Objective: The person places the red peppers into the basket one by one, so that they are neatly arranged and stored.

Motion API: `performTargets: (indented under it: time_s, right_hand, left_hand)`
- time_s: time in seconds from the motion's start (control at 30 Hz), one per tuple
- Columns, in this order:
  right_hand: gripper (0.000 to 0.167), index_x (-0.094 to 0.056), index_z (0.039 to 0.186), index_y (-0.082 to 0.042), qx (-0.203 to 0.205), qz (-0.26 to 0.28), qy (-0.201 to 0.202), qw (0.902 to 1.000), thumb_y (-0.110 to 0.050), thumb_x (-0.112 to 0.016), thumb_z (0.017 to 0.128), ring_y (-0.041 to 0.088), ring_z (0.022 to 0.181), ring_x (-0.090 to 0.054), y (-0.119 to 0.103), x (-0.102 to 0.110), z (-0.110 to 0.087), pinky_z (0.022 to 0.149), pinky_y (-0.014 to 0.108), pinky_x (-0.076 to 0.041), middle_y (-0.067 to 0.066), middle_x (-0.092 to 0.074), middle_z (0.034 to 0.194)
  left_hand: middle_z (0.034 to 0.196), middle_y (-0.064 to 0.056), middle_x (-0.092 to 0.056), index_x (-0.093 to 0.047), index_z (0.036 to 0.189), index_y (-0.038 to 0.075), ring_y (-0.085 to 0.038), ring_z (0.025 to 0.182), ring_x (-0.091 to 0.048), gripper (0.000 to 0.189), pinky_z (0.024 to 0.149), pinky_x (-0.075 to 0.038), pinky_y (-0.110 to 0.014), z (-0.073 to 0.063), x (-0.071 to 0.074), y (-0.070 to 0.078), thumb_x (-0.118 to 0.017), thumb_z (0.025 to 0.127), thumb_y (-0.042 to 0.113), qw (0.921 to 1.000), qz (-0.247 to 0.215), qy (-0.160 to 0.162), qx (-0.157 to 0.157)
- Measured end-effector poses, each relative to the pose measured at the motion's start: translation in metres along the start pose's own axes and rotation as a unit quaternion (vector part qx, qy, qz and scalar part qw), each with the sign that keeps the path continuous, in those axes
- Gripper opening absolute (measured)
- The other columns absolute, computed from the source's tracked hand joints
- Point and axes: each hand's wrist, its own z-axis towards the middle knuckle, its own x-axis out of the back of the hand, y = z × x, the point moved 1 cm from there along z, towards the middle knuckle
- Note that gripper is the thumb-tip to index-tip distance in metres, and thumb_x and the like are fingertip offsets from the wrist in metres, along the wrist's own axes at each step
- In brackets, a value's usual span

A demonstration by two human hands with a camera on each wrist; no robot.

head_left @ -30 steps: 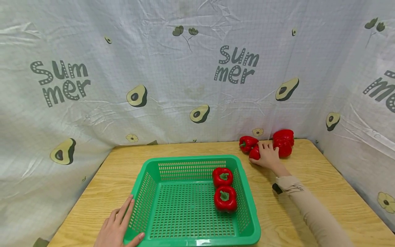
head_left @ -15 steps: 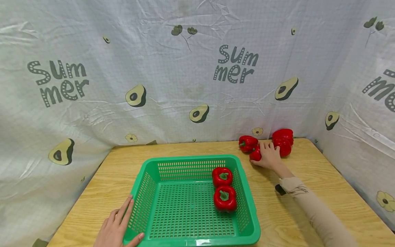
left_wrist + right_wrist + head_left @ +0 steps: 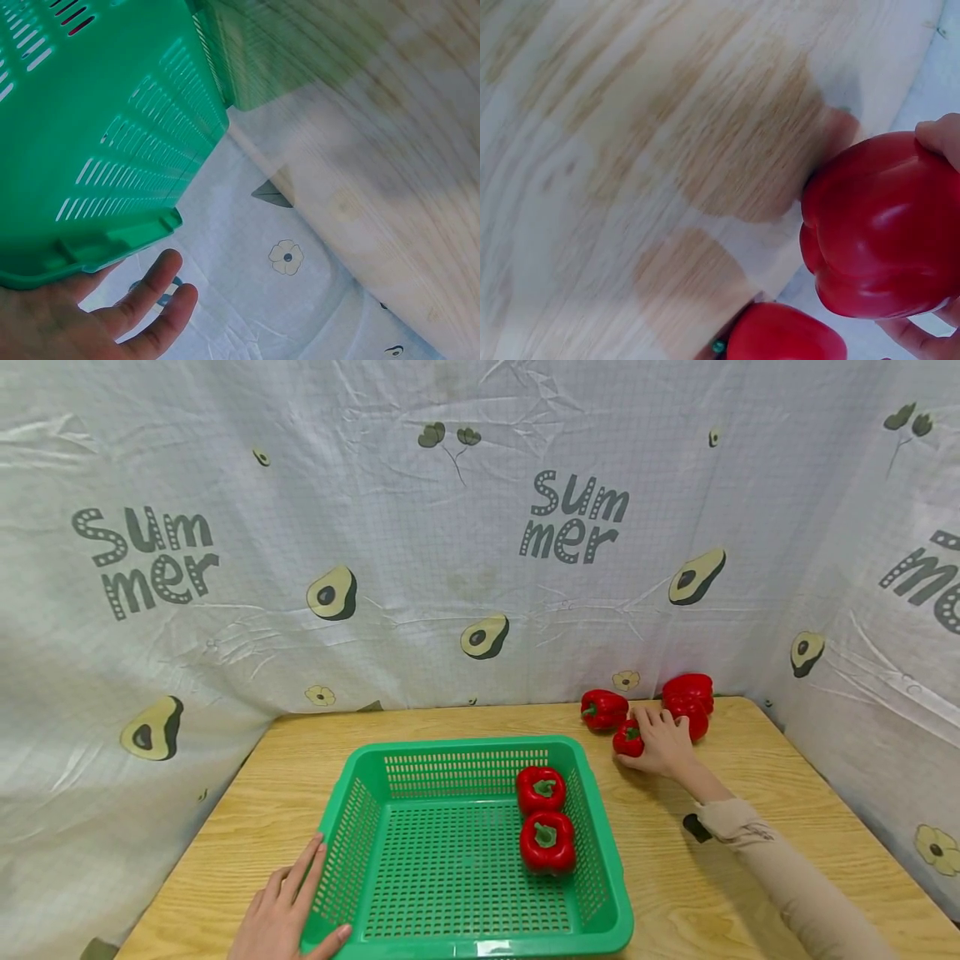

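The right hand [image 3: 662,743] curls, its arm [image 3: 787,877] outstretched, while the left hand [image 3: 276,910] lies with fingers [image 3: 302,865] extended

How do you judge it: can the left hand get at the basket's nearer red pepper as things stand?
Probably yes: the left hand rests at the edge of the green basket, holding no pepper; the basket is open-topped, and nothing visible blocks the way across to the nearer red pepper.

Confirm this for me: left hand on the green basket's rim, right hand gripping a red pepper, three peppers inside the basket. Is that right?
Not quite: the head view shows two peppers inside the green basket, not three. The left hand on its rim and the right hand gripping a red pepper are correct.
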Motion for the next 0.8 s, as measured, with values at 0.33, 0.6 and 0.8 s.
performTargets:
  time_s: [0.33,0.6,0.8]
  right_hand:
    - [0.077,-0.049,0.111,-0.001,0.02,0.007,0.029,0.9994,-0.052,-0.074,0.059,0.036,0.087,-0.049,0.001,0.005,-0.009,0.069,0.05,-0.031,0.017,-0.05,0.101]
    - [0.069,-0.052,0.104,-0.005,0.048,0.01,0.062,0.9969,-0.051,-0.074,0.058,0.031,0.08,-0.05,-0.003,0.01,-0.013,0.066,0.046,-0.03,0.013,-0.05,0.095]
    - [0.069,-0.053,0.102,-0.005,0.067,0.0,0.082,0.9944,-0.054,-0.072,0.057,0.03,0.08,-0.047,-0.008,0.016,-0.014,0.064,0.044,-0.03,0.013,-0.052,0.092]
  left_hand:
    - [0.145,0.004,-0.025,-0.023,0.143,0.015,-0.024,0.087,-0.052,0.097,0.066,-0.043,-0.042,-0.001,-0.001,0.001,-0.064,0.066,0.058,1.0,0.0,0.008,-0.001]
    - [0.142,0.0,-0.029,-0.027,0.141,0.011,-0.025,0.089,-0.052,0.095,0.068,-0.043,-0.042,0.001,-0.001,0.0,-0.063,0.067,0.058,1.0,-0.004,-0.007,0.002]
    - [0.144,0.002,-0.027,-0.027,0.141,0.011,-0.024,0.089,-0.052,0.095,0.069,-0.043,-0.042,0.0,-0.002,0.0,-0.063,0.067,0.058,1.0,-0.001,0.0,-0.001]
